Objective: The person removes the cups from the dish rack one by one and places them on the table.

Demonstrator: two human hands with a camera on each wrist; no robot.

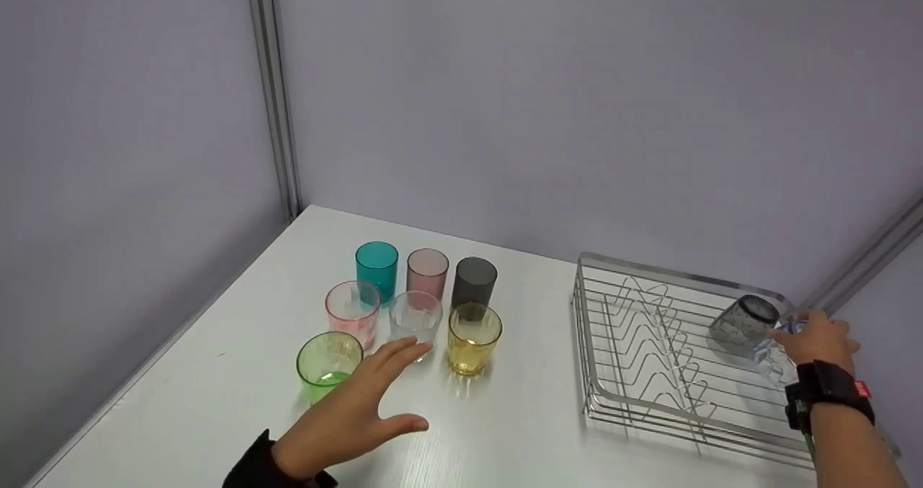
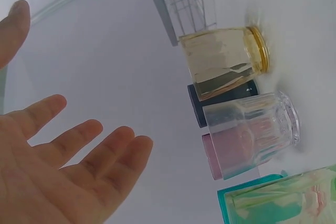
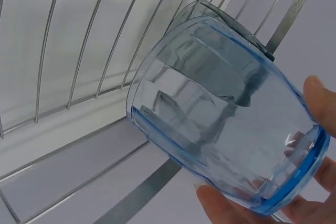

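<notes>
My right hand [image 1: 818, 340] grips a clear, blue-tinted glass [image 3: 226, 114] around its base, at the right end of the wire dish rack [image 1: 652, 405]. The glass is tilted, its mouth towards the rack's wires. Right beside it, a grey glass [image 1: 739, 327] leans upside down in the rack. Over the table, my left hand [image 1: 353, 419] is held with fingers straight and thumb spread, nothing in it. Nearest to it are a green glass [image 1: 324, 362], partly covered by the hand in the head view, and a clear glass [image 1: 416, 318].
Behind stand a teal glass [image 1: 376, 268], a mauve glass [image 1: 427, 272] and a dark grey glass [image 1: 474, 282]. A pink glass [image 1: 352, 311] and a yellow glass [image 1: 472, 340] stand in front of them. Walls rise behind the white table [image 1: 533, 409] and at both sides.
</notes>
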